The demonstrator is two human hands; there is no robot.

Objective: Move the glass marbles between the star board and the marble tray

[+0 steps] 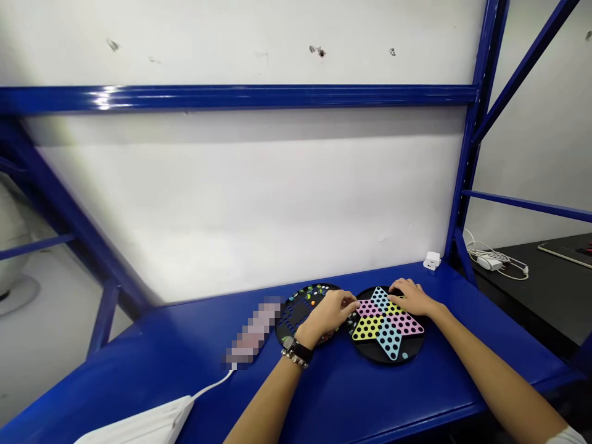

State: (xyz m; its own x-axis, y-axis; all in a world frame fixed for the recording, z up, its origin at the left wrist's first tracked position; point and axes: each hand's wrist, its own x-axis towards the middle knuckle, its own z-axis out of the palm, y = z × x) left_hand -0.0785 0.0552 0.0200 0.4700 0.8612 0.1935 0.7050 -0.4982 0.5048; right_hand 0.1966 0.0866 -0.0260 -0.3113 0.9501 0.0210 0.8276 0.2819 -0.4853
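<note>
A round black Chinese checkers board (pixel 387 330) with a star of yellow, pink, blue and green fields lies on the blue shelf. Left of it sits a round black tray (pixel 300 308) holding several coloured marbles. My left hand (pixel 330 313), with a watch and a bead bracelet at the wrist, rests over the tray's right side with its fingers curled; what they hold is hidden. My right hand (pixel 411 296) lies on the far edge of the star board, fingers bent down onto it.
The blue metal shelf (pixel 194 370) has upright posts at the right and slanted braces at the left. A white charger block (pixel 432 260) sits at the back. A white cable and pad (pixel 152 422) lie front left. A black table (pixel 531 283) with cables stands at right.
</note>
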